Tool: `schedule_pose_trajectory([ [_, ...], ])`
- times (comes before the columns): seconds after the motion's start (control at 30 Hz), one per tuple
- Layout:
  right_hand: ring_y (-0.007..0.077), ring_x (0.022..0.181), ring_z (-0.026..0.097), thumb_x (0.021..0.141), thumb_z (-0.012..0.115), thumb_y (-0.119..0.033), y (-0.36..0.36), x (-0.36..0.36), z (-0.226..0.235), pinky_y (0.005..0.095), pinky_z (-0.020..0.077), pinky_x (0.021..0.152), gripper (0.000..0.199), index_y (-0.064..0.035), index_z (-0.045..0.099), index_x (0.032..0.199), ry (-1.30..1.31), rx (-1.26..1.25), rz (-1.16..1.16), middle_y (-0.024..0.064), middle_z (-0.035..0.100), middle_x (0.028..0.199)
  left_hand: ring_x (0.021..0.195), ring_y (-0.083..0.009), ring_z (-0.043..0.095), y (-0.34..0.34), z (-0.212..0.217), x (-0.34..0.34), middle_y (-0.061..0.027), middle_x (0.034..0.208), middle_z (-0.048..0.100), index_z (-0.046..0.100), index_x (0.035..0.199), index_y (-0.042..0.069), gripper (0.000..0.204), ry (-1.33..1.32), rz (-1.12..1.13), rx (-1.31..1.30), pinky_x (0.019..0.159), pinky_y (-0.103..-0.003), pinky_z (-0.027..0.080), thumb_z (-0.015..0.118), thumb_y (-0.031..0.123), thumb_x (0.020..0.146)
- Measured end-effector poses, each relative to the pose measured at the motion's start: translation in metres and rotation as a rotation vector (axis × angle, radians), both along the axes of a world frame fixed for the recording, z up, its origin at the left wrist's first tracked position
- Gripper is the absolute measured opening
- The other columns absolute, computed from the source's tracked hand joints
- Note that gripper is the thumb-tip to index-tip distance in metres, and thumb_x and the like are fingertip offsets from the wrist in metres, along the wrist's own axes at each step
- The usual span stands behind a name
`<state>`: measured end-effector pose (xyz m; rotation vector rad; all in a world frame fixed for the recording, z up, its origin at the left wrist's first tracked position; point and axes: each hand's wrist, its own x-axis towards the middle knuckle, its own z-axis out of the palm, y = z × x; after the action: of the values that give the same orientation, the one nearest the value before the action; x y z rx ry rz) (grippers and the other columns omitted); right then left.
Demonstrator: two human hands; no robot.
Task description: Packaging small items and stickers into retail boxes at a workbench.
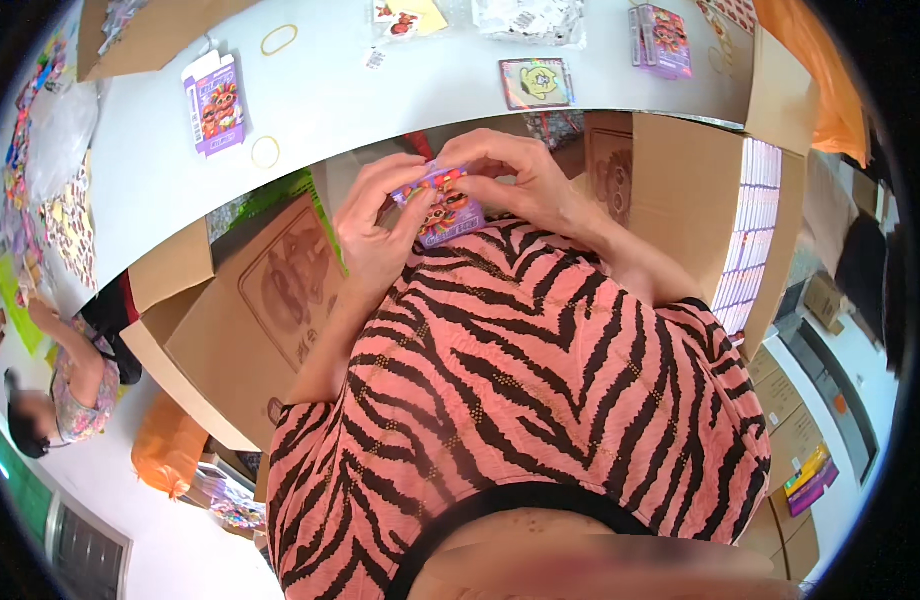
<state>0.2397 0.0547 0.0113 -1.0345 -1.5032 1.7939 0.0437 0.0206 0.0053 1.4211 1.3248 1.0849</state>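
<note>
Between my two hands, close in front of my body, is a small purple cardboard box (452, 222) with a colourful printed picture. My left hand (372, 212) grips its left side, with the thumb against the front near the top. My right hand (515, 180) has its fingers closed at the box's upper right edge, around the top flap. What lies inside the box cannot be seen. On the table beyond, to the left, lies a similar flattened-looking purple box (216, 104) with its end flaps out. Another purple box (662, 42) is at the far right.
The white table (330, 90) carries rubber bands (278, 40), a picture card (536, 84) and clear plastic bags (528, 20). Open cartons stand left (250, 290) and right (680, 190), the right one beside stacked small boxes (752, 230). Another person (75, 385) works at the far left.
</note>
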Motion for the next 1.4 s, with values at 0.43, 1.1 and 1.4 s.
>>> schedule_pose_trajectory([
  [0.43,0.0122,0.099,0.056,0.091,0.056,-0.015,0.007,0.022,0.003,0.0277,0.0473,0.084,0.033,-0.0053,0.051,0.122,-0.156,0.187,-0.147,0.0066,0.059,0.108,0.097,-0.0146,0.059,0.010,0.011,0.011,-0.0110,0.118,0.056,0.059,0.113,-0.001,0.029,-0.214,-0.017,-0.139,0.082,-0.025,0.047,0.057,-0.007,0.084],
  [1.1,0.0182,0.101,0.053,0.089,0.059,-0.016,0.109,0.205,-0.020,0.0299,0.0452,0.082,0.037,-0.0071,0.053,0.125,-0.905,0.820,-0.825,0.0078,0.054,0.120,0.115,-0.0394,0.047,0.108,-0.057,-0.153,-0.0256,0.125,0.049,0.038,0.131,-0.004,0.086,0.863,0.515,0.042,0.098,-0.043,0.038,0.077,0.040,0.068],
  [1.4,0.0252,0.121,0.045,0.088,0.056,-0.008,0.087,0.124,0.009,0.0360,0.0359,0.099,0.027,-0.0055,0.060,0.114,-0.755,0.856,-0.673,0.0124,0.049,0.129,0.110,-0.0389,0.050,0.121,-0.072,-0.146,-0.0241,0.117,0.054,0.036,0.132,-0.003,0.093,0.995,0.550,0.039,0.091,-0.047,0.042,0.080,0.036,0.061],
])
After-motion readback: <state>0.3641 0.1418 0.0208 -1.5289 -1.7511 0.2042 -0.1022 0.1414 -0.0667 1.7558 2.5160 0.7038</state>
